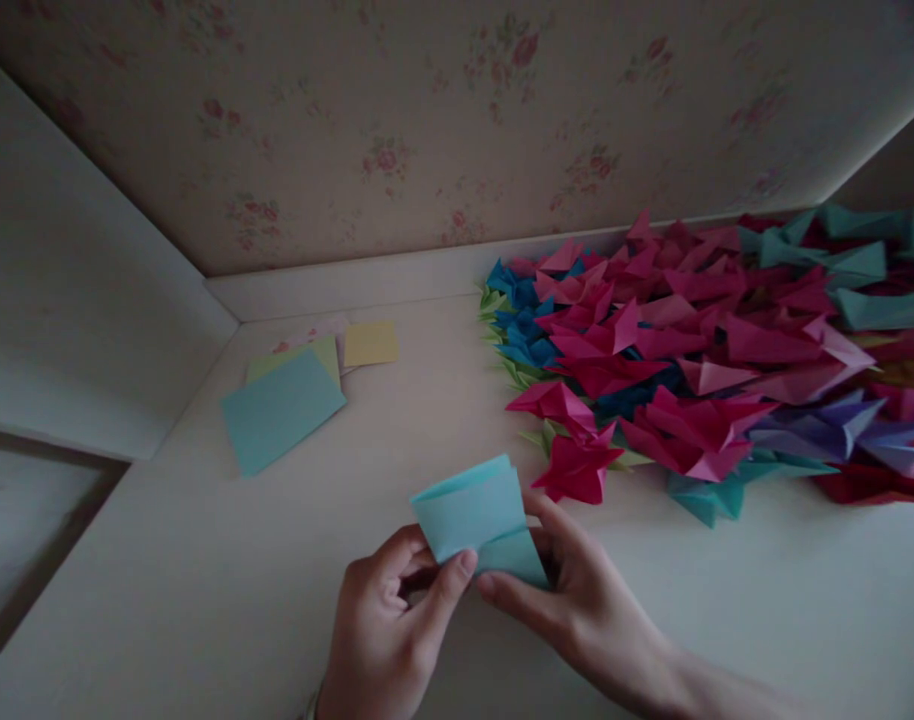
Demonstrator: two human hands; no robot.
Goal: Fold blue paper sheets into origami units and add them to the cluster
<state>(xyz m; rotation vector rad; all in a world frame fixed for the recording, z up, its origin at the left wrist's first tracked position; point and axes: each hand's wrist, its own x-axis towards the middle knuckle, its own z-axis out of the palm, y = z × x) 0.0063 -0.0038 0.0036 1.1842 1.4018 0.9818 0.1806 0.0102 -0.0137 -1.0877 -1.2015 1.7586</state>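
A light-blue sheet of origami paper (468, 515), partly folded with a loose upper layer, is held up between both hands over the white tabletop. My left hand (397, 610) pinches its lower left part, the thumb on the front face and the fingers behind. On the lower right, my right hand (577, 590) grips the same paper, its thumb along the bottom edge and its fingers partly hidden behind. Just beyond the right hand lies a bright pink folded paper figure (577, 465), at the near edge of a large group of such figures.
Rows of folded paper figures (697, 340) in pink, blue, green, teal and purple cover the right side. At the left lie a flat blue sheet (284, 410), a green sheet (326, 352) and a small yellow square (371, 343). A flowered wall (397, 120) rises behind.
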